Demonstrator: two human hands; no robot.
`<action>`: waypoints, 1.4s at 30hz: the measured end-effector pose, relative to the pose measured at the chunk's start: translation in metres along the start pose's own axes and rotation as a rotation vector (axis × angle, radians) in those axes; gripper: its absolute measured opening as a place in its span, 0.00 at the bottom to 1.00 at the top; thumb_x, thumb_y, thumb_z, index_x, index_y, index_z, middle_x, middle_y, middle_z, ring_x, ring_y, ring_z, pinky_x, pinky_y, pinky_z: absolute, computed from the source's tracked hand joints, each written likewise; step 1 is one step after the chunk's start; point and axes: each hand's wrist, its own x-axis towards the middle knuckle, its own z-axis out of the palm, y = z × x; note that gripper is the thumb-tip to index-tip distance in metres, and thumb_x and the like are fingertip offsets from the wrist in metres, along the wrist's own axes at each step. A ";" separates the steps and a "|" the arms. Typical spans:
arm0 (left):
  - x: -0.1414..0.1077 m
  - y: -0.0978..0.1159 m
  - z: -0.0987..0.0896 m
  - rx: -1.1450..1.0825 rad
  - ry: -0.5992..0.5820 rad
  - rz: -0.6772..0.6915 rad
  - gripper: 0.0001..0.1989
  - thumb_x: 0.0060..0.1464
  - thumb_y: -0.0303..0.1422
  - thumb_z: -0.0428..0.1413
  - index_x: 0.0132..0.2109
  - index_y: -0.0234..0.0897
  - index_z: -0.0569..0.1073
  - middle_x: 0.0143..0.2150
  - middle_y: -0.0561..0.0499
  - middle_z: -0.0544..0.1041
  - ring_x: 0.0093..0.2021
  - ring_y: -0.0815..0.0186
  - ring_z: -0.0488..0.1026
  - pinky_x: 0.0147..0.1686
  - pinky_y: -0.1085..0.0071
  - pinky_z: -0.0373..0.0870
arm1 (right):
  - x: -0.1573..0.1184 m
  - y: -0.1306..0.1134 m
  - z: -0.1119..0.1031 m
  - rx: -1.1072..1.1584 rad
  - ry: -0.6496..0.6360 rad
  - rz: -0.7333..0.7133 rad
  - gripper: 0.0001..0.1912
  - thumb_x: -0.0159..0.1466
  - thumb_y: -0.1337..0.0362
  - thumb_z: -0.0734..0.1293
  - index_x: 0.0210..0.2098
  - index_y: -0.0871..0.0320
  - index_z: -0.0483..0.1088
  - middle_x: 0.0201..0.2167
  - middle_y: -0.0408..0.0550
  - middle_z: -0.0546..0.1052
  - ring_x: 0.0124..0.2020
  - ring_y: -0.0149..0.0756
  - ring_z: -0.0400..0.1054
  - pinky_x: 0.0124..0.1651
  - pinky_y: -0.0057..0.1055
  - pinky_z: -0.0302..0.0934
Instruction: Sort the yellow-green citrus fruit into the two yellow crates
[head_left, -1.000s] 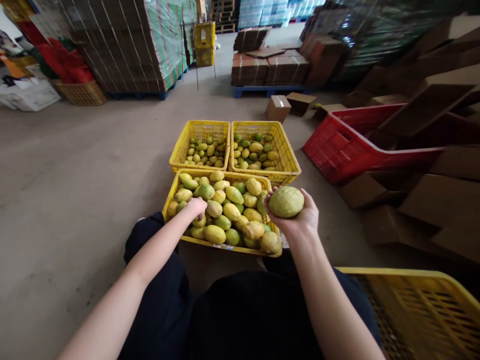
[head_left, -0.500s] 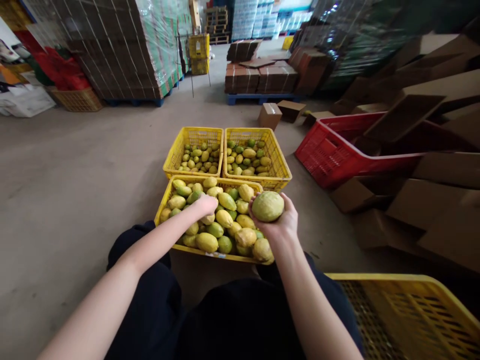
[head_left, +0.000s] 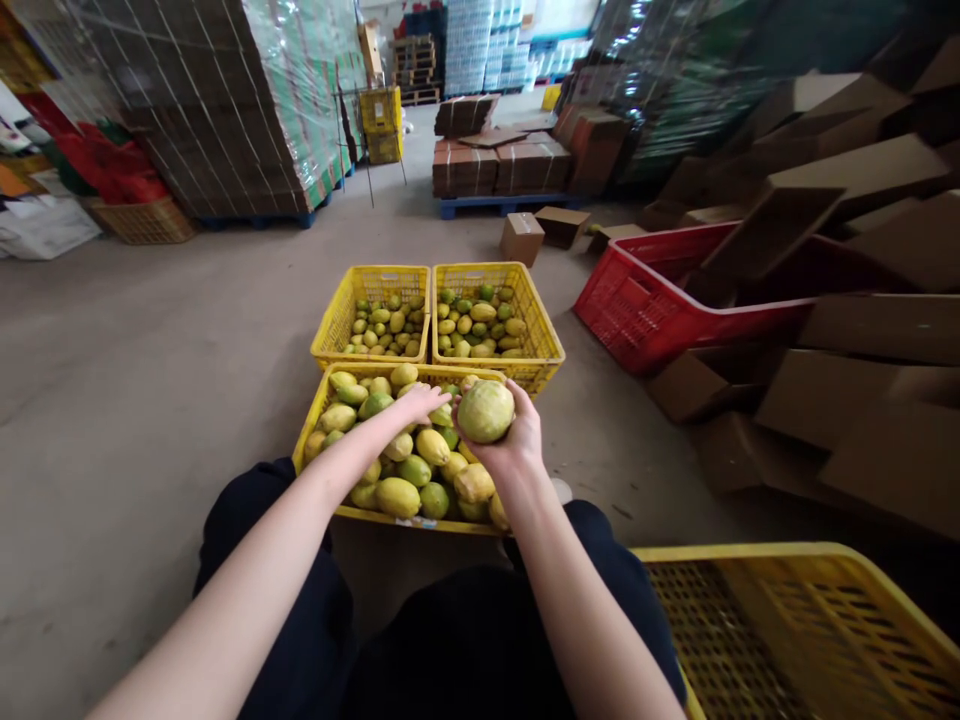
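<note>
On the upturned palm of my right hand (head_left: 514,440) rests a large, rounded, lumpy yellow-green fruit (head_left: 486,411), with the fingers and thumb curled about its sides. My left hand (head_left: 424,400) reaches over the near yellow crate (head_left: 322,400) with its fingers stretched toward that fruit, a small gap apart. Nothing shows in the left hand. Yellow and green lemon-shaped fruits (head_left: 398,496) fill the near crate, some hidden under my hands and forearms.
Two yellow crates, a left one (head_left: 330,325) and a right one (head_left: 544,335), hold smaller fruits behind the near crate. A red crate (head_left: 637,310) stands right among cardboard boxes (head_left: 862,390). Another yellow crate (head_left: 750,555) is beside my right leg. Wrapped pallet stacks (head_left: 187,110) stand farther back.
My left hand has left the fruits in the crate, and its fingers have straightened toward the right. The right hand has brought its fruit leftward, closer to the left hand. The view has shifted slightly.
</note>
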 end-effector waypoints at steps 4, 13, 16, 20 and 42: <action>-0.005 -0.011 -0.007 0.039 0.080 0.048 0.28 0.53 0.30 0.65 0.60 0.35 0.67 0.59 0.44 0.74 0.59 0.55 0.69 0.61 0.67 0.63 | 0.004 -0.005 -0.007 0.002 0.016 -0.055 0.10 0.63 0.57 0.63 0.37 0.56 0.70 0.27 0.46 0.79 0.26 0.38 0.75 0.34 0.38 0.76; -0.104 -0.039 -0.033 -1.123 0.154 -0.180 0.35 0.69 0.48 0.28 0.64 0.31 0.66 0.45 0.40 0.80 0.43 0.59 0.78 0.45 0.62 0.77 | 0.018 0.021 0.002 -0.051 -0.030 -0.050 0.10 0.63 0.54 0.65 0.39 0.53 0.68 0.27 0.44 0.78 0.28 0.39 0.76 0.33 0.39 0.77; -0.127 -0.047 -0.026 -1.383 0.305 -0.256 0.38 0.66 0.54 0.29 0.62 0.35 0.68 0.44 0.42 0.79 0.39 0.62 0.78 0.39 0.65 0.78 | 0.020 0.038 0.003 -0.061 -0.013 -0.034 0.07 0.61 0.58 0.69 0.37 0.52 0.68 0.25 0.40 0.78 0.25 0.36 0.75 0.32 0.37 0.77; -0.137 -0.049 -0.024 -2.088 0.437 -0.137 0.23 0.66 0.47 0.44 0.53 0.36 0.74 0.36 0.46 0.79 0.32 0.65 0.77 0.34 0.68 0.79 | 0.024 0.060 0.000 -0.053 -0.084 0.115 0.10 0.63 0.53 0.69 0.36 0.52 0.70 0.25 0.44 0.79 0.24 0.39 0.75 0.27 0.36 0.76; -0.112 -0.006 -0.009 -2.524 0.487 -0.105 0.15 0.64 0.37 0.48 0.46 0.39 0.78 0.37 0.47 0.83 0.53 0.54 0.79 0.56 0.55 0.74 | 0.020 0.065 0.014 0.035 -0.088 -0.037 0.09 0.65 0.61 0.62 0.34 0.55 0.73 0.26 0.44 0.81 0.26 0.37 0.77 0.31 0.33 0.76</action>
